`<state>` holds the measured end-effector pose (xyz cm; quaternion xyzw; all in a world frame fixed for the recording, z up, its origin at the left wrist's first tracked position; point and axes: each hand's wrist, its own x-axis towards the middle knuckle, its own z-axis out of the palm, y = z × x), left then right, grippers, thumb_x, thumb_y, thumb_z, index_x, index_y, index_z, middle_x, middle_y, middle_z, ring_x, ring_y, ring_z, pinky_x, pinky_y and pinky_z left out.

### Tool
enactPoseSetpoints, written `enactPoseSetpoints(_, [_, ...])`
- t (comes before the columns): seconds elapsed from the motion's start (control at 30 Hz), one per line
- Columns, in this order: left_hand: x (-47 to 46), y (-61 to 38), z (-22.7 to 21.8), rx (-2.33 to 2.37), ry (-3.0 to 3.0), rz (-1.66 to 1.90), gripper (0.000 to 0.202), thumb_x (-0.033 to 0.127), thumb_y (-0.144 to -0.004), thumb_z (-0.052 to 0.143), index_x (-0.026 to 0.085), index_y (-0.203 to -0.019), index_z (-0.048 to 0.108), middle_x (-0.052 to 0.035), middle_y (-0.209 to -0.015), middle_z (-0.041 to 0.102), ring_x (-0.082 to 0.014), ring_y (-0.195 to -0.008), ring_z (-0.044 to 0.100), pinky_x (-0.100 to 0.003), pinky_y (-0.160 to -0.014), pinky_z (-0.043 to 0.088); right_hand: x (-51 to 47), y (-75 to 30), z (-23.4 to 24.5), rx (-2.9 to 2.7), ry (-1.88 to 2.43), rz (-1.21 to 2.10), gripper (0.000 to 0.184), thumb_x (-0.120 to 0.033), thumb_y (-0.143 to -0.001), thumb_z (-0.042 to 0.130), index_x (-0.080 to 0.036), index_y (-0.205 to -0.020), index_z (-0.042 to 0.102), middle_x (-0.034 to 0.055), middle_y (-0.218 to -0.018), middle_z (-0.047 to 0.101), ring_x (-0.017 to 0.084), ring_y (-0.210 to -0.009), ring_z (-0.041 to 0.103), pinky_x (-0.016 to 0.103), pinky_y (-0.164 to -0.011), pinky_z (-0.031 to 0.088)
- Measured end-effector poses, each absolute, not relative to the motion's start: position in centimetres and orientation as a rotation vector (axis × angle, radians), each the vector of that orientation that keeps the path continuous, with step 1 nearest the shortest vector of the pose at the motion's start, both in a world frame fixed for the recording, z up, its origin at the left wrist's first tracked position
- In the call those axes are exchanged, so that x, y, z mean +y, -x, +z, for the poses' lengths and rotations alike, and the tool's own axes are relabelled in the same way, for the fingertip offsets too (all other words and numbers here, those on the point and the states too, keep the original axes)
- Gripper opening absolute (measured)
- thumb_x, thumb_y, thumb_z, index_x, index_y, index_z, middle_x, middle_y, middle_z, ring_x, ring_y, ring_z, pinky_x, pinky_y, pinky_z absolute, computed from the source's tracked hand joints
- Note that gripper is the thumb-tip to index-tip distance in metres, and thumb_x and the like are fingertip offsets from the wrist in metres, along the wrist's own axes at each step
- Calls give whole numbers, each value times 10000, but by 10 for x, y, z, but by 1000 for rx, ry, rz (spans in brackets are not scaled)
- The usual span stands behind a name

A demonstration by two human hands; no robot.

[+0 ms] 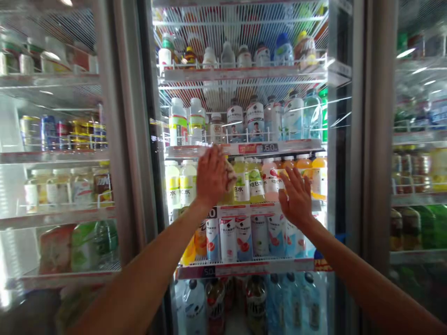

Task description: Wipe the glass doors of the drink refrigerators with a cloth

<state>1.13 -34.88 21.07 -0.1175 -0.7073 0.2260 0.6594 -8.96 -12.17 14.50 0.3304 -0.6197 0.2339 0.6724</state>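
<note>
My left hand [210, 177] is raised at the middle shelves of a drinks fridge, its fingers closed on a pale crumpled cloth [230, 176] that shows past its right side. My right hand [296, 195] has its fingers apart and holds nothing. It is in front of the orange drink bottles [319, 177] and beside a pink drink bottle [270, 179]. Between the hands stand yellow drink bottles [240, 180] with white labels. Whether a glass pane lies between my hands and the bottles, I cannot tell.
Metal door frames [125, 121] flank the middle section, with more stocked sections on both sides. Upper shelves carry bottles behind a price strip [247, 148]. Below are a row of tall cartons [228, 239] and, lower down, clear blue bottles [291, 302].
</note>
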Motion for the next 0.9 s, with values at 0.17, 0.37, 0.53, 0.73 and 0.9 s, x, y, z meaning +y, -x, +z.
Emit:
enactPoseSetpoints(0.17, [-324, 0, 212, -1711, 680, 861, 411, 253, -904, 362, 164, -1297, 443, -60, -1429, 417, -191, -1385, 246, -370, -1143, 223, -103, 97, 145, -1411, -794, 461, 605, -213, -899, 415, -306, -1451, 187, 25, -1486, 336, 207, -1396, 242, 487, -1138, 179])
enactPoseSetpoints(0.37, [-291, 19, 223, -1729, 305, 526, 499, 289, -912, 333, 102, -1375, 333, -127, -1492, 285, -257, -1408, 162, -455, -1147, 183, -72, 109, 148, -1414, -654, 528, 539, -267, -912, 392, -270, -1434, 256, 59, -1485, 336, 227, -1392, 252, 490, -1121, 205])
enactPoseSetpoints(0.53, [-266, 34, 231, -1866, 755, 849, 481, 325, -913, 346, 140, -1357, 361, -72, -1464, 359, -205, -1393, 221, -380, -1152, 189, -46, 119, 147, -1444, -651, 479, 543, -259, -910, 388, -280, -1436, 252, 58, -1466, 370, 224, -1381, 278, 493, -1123, 202])
enactPoseSetpoints(0.73, [-230, 50, 242, -1825, 567, 624, 504, 299, -911, 328, 107, -1378, 332, -111, -1470, 338, -244, -1394, 218, -433, -1145, 174, -19, 126, 149, -1447, -562, 498, 531, -246, -908, 375, -259, -1429, 272, 86, -1450, 392, 241, -1371, 301, 520, -1102, 234])
enactPoseSetpoints(0.9, [-199, 63, 242, -1933, 839, 837, 518, 365, -910, 364, 111, -1361, 358, -83, -1462, 362, -213, -1379, 259, -380, -1134, 207, 5, 127, 148, -1437, -518, 489, 511, -249, -907, 381, -247, -1413, 309, 99, -1423, 428, 238, -1359, 325, 514, -1100, 243])
